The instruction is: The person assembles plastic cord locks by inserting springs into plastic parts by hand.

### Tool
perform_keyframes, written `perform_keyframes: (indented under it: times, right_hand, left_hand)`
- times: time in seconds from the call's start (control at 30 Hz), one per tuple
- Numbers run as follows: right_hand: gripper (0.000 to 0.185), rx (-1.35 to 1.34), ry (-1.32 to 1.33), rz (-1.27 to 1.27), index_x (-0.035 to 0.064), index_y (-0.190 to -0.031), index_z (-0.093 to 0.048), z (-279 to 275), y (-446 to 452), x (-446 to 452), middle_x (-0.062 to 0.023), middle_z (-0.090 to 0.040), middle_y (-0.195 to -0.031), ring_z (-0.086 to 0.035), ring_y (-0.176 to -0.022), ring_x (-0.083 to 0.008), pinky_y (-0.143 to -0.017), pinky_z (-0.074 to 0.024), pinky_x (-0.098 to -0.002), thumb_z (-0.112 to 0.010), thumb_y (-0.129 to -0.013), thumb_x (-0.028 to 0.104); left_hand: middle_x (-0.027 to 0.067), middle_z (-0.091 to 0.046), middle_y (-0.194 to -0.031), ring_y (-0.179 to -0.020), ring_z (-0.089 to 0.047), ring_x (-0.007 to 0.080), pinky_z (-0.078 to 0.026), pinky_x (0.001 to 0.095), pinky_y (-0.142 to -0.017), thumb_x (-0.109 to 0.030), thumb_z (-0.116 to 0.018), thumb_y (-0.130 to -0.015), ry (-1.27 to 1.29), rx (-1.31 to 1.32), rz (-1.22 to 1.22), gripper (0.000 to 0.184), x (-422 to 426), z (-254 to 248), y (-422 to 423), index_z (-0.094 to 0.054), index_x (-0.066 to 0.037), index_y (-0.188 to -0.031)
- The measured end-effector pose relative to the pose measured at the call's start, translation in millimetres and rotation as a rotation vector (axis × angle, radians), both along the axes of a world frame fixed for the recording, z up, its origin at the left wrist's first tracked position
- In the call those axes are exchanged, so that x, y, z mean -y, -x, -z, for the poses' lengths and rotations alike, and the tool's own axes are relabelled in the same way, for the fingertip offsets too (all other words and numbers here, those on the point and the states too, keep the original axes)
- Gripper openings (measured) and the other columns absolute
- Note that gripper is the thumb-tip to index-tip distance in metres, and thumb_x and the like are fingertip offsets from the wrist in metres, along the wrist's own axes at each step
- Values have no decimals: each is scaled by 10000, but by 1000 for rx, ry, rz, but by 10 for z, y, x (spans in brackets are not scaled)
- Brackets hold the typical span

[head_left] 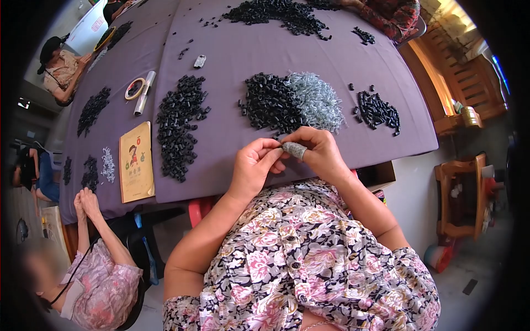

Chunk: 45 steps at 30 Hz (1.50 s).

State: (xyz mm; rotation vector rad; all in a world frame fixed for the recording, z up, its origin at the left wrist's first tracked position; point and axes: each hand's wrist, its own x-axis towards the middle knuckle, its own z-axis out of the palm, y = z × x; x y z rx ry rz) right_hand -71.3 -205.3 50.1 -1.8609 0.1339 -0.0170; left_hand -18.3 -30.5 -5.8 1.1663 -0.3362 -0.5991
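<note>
My left hand [255,164] and my right hand [319,155] meet at the table's near edge, fingertips pinched together. Something small and dark seems to sit between them, mostly hidden by the fingers. A grey wrap [294,149] covers one digit of my right hand. Just beyond my hands lies a pile of short black plastic tubes [270,102], touching a heap of small clear plastic pieces [317,102]. Left of these, a long pile of black tubes [182,127] stretches toward me. A smaller group of black parts [378,112] lies to the right.
The purple tablecloth [221,160] bears a yellow booklet [137,163], a tape roll [134,89] and a clear roll [144,94]. A co-worker [102,281] sits at my left, others around the far sides. Wooden chairs [461,196] stand to the right.
</note>
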Motion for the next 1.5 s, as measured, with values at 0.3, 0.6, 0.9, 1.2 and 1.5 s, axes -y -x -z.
perform_keyframes:
  times: [0.3,0.6,0.9,1.2,1.5]
  right_hand:
    - [154,144,290,-54,-29,-1009,-718,-48,11,0,-67,-649,-899,-646,-800,-124,-695,-507,-270,-690,-857,-40]
    - [229,180,398,-89,-28,-984,-711,-160,7,-12,-139,-664,-883,-689,-777,-271,-701,-539,-355,-686,-757,-48]
    - [275,223,595,-162,-4,-1007,-711,-232,73,-27,-157,-658,-918,-661,-819,-376,-748,-532,-422,-672,-735,-12]
    - [427,243,558,-120,19,-1191,-657,-212,70,-140,-124,-637,-997,-661,-809,-284,-708,-542,-386,-735,-771,25]
    - [487,431,668,-50,28,-1204,-617,15,12,-116,-126,-624,-955,-662,-842,-328,-711,-552,-410,-694,-724,23]
  left_hand:
    - [46,-727,-902,-715,-652,71,-541,220,-657,-108,-631,-996,-57,33,-10,154,20,7,46,-636,3,-1102]
    - [52,-725,-907,-723,-666,82,-546,221,-665,-110,-639,-992,-78,35,-25,159,17,40,49,-638,5,-1102]
    - [24,-703,-852,-722,-642,56,-532,204,-650,-88,-644,-976,-63,53,-56,105,28,-48,88,-652,1,-1032]
    - [33,-701,-898,-734,-651,85,-535,221,-659,-103,-613,-972,87,-116,-47,116,-8,23,-30,-654,-31,-1054]
    - [38,-700,-952,-855,-659,114,-538,278,-775,-124,-578,-980,233,-423,-36,127,143,-146,-6,-640,-66,-1074]
